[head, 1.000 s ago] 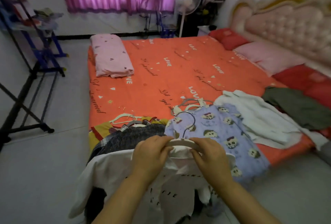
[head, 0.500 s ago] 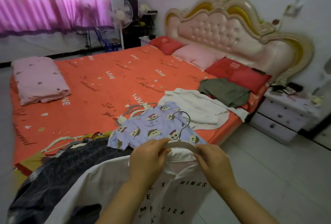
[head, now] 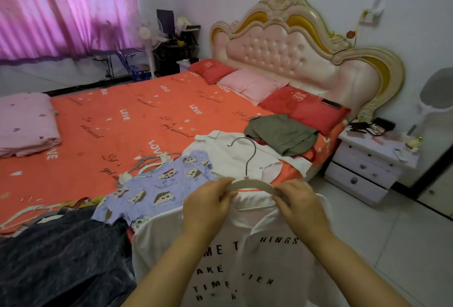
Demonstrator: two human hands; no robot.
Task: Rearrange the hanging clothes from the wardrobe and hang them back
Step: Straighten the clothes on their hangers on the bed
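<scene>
Both hands up at lower centre of frame, on one white hanger [head: 250, 185]. Left hand [head: 208, 206] has fingers curled over the hanger's left arm, pinching it together with the shirt collar. Right hand [head: 300, 205] pinches the hanger's right arm the same way, thumb and fingertips closed on it. Metal hook [head: 247, 157] stands upright between the two hands, open end facing left.

White printed T-shirt [head: 257, 252] hangs on that hanger, black lettering facing camera, filling the bottom centre of frame.

On the orange bed sheet [head: 137, 120]: purple cartoon-print garment [head: 159, 184] just left of the hands, loose empty hangers [head: 152, 159] at its upper edge. White shirt [head: 228, 157] lies behind the hook, olive green garment [head: 282, 132] beyond it toward the red pillow [head: 306, 108]. Dark grey garment [head: 56, 252] at lower left, more hangers [head: 27, 216] poking out above it.

White nightstand [head: 367, 167] at right, pink curtain [head: 66, 7] at upper left.
</scene>
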